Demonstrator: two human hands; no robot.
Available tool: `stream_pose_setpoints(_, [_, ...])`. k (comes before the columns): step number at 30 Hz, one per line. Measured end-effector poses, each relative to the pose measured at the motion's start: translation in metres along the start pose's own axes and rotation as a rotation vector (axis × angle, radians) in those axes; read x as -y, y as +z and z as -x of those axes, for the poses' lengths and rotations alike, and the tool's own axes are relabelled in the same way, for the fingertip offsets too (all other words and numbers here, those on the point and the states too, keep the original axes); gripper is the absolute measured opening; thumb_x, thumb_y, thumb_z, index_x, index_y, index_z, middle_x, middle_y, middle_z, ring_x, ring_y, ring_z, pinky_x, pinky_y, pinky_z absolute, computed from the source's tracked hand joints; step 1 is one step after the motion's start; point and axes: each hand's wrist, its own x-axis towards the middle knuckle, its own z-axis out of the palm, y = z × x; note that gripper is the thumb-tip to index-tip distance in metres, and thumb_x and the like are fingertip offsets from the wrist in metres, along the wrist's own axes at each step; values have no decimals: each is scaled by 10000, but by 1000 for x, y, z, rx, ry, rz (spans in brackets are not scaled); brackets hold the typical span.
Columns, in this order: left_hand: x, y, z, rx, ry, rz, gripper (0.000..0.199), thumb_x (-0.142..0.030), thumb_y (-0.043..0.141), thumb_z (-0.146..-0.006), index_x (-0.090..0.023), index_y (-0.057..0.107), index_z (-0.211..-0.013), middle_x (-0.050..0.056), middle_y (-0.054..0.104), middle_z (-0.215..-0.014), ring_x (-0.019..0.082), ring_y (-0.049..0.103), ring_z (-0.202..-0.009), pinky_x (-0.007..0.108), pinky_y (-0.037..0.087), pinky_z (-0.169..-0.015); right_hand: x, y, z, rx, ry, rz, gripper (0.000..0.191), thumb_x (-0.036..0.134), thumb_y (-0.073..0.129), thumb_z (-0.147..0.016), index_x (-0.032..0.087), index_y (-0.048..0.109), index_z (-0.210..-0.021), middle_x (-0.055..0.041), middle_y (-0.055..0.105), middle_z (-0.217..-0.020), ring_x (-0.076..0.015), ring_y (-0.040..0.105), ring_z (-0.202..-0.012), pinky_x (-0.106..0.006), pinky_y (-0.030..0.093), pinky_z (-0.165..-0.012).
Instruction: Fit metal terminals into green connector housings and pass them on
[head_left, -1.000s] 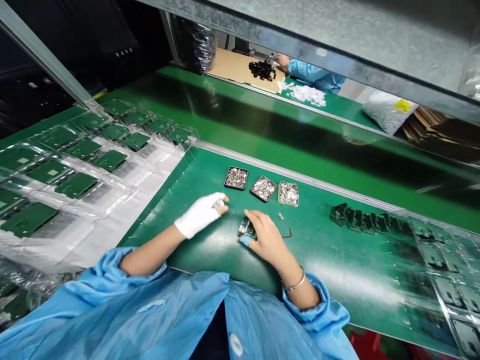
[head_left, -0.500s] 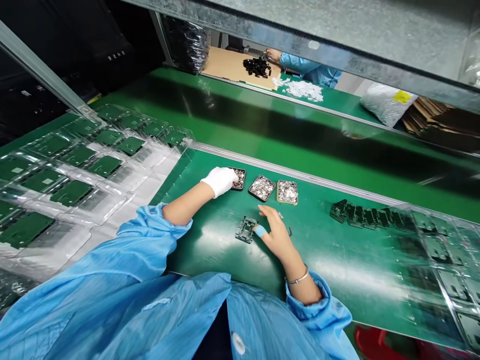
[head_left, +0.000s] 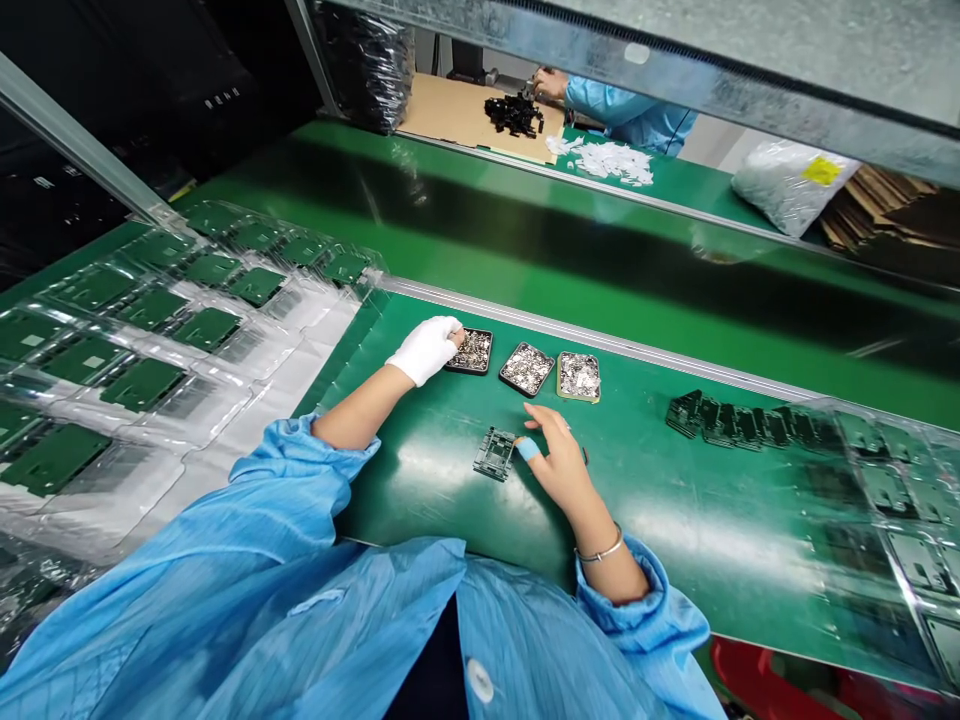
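My left hand (head_left: 426,350), in a white glove with bare fingertips, is at the left edge of a small dark tray (head_left: 474,352) full of tiny metal parts. Its fingertips are pinched together; anything between them is too small to make out. A green circuit board (head_left: 494,454) lies flat on the green bench mat, below the trays. Just right of the board, my right hand (head_left: 556,455) has its fingers apart and holds nothing. A blue wrap covers its thumb, close to the board's edge.
Two more trays of metal parts, a dark tray (head_left: 527,369) and a yellowish-rimmed tray (head_left: 578,376), stand alongside. Clear plastic trays (head_left: 161,385) with boards lie left. A row of stacked boards (head_left: 739,420) is at right. Across the belt (head_left: 600,260), a co-worker's hand (head_left: 551,84) handles black parts.
My left hand has drawn slightly back and to the left, from over the tray's parts to its left edge. My right hand has barely moved beside the board.
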Motion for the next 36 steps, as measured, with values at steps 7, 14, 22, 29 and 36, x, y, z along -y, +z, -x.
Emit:
stream_pose_setpoints(7, [-6,3,-1,63,4,-101,275,-244,560,-845,-198,734,-1053,125,666,-1076,299,622,-1031,356,476,-813,-3,1,-1,-22,-23,15,416,252,522,-912,235,522,-1327,-117,612,-1235,-207,675,-983,-385,562,-883])
stream_pose_setpoints(14, [-11,2,-1,54,-27,-151,325,-247,437,-906,-171,738,-1002,149,670,-1005,300,645,-979,370,475,-788,-3,0,-2,-27,-9,14,389,252,518,-920,242,540,-1309,-111,619,-1219,-199,681,-959,-372,573,-860])
stream_pose_setpoints(22, [-9,5,0,49,6,-116,267,-275,498,-893,-189,738,-972,122,676,-1007,292,635,-977,355,464,-759,-4,1,-2,-22,-5,13,390,252,513,-922,226,552,-1309,-121,621,-1212,-206,680,-944,-382,578,-856])
stream_pose_setpoints(29, [-3,3,-2,-9,-34,-17,266,-285,488,-914,-183,715,-1007,98,684,-1017,251,635,-967,321,473,-783,-4,2,-2,-29,-6,7,385,245,504,-918,231,560,-1298,-117,630,-1198,-204,683,-933,-382,578,-855])
stream_pose_setpoints(36, [1,4,0,-25,-34,8,306,-188,465,-882,-164,695,-1082,101,679,-1061,229,633,-990,300,486,-847,-5,2,-1,-39,9,11,363,275,499,-928,223,563,-1281,-118,631,-1193,-204,680,-935,-386,569,-867])
